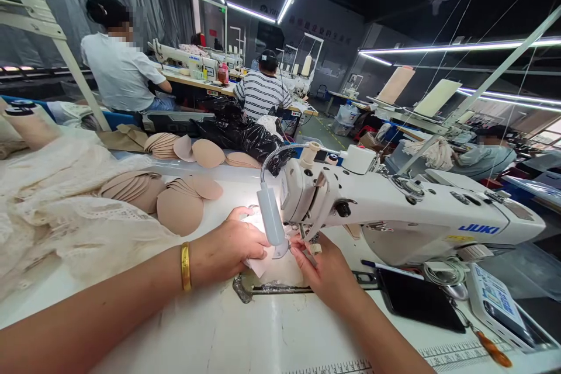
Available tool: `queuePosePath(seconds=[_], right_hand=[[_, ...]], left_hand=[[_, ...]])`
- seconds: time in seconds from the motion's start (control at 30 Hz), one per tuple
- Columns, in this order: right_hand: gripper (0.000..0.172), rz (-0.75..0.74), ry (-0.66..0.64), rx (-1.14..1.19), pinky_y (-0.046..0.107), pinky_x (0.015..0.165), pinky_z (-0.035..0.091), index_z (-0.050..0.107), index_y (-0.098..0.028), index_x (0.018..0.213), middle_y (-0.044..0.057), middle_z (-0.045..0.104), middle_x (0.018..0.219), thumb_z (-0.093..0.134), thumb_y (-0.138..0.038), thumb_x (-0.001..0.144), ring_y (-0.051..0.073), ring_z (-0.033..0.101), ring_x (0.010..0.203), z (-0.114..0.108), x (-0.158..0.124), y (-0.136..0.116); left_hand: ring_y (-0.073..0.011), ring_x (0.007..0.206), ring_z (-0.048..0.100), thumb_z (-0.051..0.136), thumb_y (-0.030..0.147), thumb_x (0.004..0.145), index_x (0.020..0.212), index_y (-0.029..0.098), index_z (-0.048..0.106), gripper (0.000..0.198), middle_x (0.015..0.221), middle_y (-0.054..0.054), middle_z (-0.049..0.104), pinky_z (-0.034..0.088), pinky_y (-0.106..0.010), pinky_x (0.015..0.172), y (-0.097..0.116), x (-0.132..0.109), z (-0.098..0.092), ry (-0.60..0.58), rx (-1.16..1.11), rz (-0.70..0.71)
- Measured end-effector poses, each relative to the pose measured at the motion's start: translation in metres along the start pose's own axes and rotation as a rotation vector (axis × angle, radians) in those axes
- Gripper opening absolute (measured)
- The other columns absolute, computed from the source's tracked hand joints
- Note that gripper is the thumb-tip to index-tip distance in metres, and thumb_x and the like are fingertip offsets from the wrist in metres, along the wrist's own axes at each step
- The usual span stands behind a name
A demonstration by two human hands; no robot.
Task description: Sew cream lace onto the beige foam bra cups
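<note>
My left hand (230,248), with a gold bangle on the wrist, is curled with its fingers closed on a small pale fabric piece (263,264) lying on the machine bed. My right hand (324,272) pinches the same piece from the right, just under the needle area of the white JUKI sewing machine (394,204). A grey gooseneck lamp (270,219) hangs between my hands and hides part of the piece and the needle.
Stacks of tan round pads (179,207) and a heap of cream lace (56,198) lie on the white table (197,333) to the left. A black phone (416,301), control box (497,304) and screwdriver (493,350) sit right. Other people sew at tables behind.
</note>
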State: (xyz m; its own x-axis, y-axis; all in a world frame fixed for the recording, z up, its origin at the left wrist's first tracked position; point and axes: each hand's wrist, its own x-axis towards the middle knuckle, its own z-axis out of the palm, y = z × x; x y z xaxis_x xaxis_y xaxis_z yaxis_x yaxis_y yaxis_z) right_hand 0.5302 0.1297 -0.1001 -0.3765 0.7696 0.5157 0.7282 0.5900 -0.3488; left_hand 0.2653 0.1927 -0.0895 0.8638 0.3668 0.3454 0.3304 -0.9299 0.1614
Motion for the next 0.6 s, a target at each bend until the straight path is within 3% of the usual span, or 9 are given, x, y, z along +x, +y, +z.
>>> queuePosePath(seconds=[0.17,0.37,0.6], right_hand=[[0.023,0.007,-0.007,-0.014,0.042,0.078,0.063,0.07,-0.019,0.112,0.012,0.075,0.105,0.048,-0.024,0.109,0.029,0.073,0.096,0.0014,-0.0019,0.0016],[0.025,0.019,-0.026,-0.044,0.041,0.071,0.062,0.072,-0.018,0.111,0.013,0.075,0.1,0.048,-0.026,0.109,0.029,0.073,0.088,0.0037,-0.005,0.0038],[0.024,0.02,-0.044,-0.03,0.038,0.068,0.059,0.068,-0.019,0.114,0.011,0.074,0.099,0.047,-0.028,0.109,0.026,0.071,0.081,0.0035,-0.0069,0.0038]], left_hand=[[-0.0214,0.093,0.073,0.058,-0.002,0.078,0.083,0.023,0.066,0.026,0.103,0.002,0.081,0.034,-0.045,0.109,0.0049,0.0013,-0.0092,-0.032,0.006,-0.013],[-0.0238,0.095,0.072,0.062,0.002,0.082,0.093,0.025,0.069,0.026,0.099,0.0,0.08,0.033,-0.044,0.105,0.007,0.0015,-0.0116,-0.041,0.085,-0.037],[-0.0239,0.087,0.068,0.066,0.015,0.09,0.09,0.023,0.068,0.009,0.092,-0.001,0.077,0.03,-0.049,0.103,0.0107,-0.0042,-0.0057,0.011,0.139,-0.02]])
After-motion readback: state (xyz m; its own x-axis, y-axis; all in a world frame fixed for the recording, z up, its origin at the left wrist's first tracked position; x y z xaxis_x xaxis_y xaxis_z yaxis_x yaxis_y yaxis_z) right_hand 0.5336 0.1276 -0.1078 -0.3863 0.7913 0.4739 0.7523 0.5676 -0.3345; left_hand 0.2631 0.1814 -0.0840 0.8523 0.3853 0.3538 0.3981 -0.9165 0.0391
